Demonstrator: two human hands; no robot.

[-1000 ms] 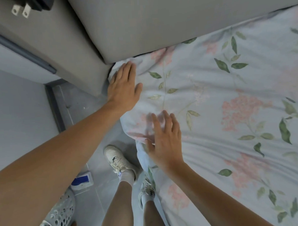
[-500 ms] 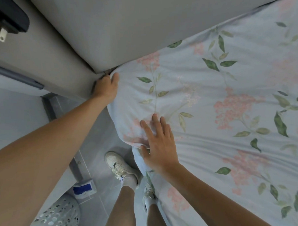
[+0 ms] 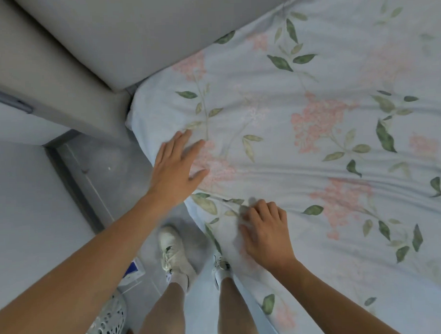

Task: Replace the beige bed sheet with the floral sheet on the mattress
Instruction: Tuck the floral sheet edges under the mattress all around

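The floral sheet point(image 3: 301, 144), pale blue with pink flowers and green leaves, covers the mattress and wraps its near corner. My left hand point(image 3: 177, 168) lies flat with straight fingers on the sheet at the mattress edge. My right hand point(image 3: 264, 230) sits lower on the edge, fingers curled into the fabric, apparently bunching a fold; motion blur hides the fingertips. No beige sheet is in view.
A grey padded headboard point(image 3: 134, 32) stands against the mattress corner. A white perforated laundry basket point(image 3: 107, 325) sits at bottom left, beside a small blue-and-white item point(image 3: 133, 272) on the grey floor. My two feet in white shoes stand by the bed.
My left hand has come away from the corner by the headboard and now lies flat lower on the edge. My right hand slid down and its fingers curled into the sheet.
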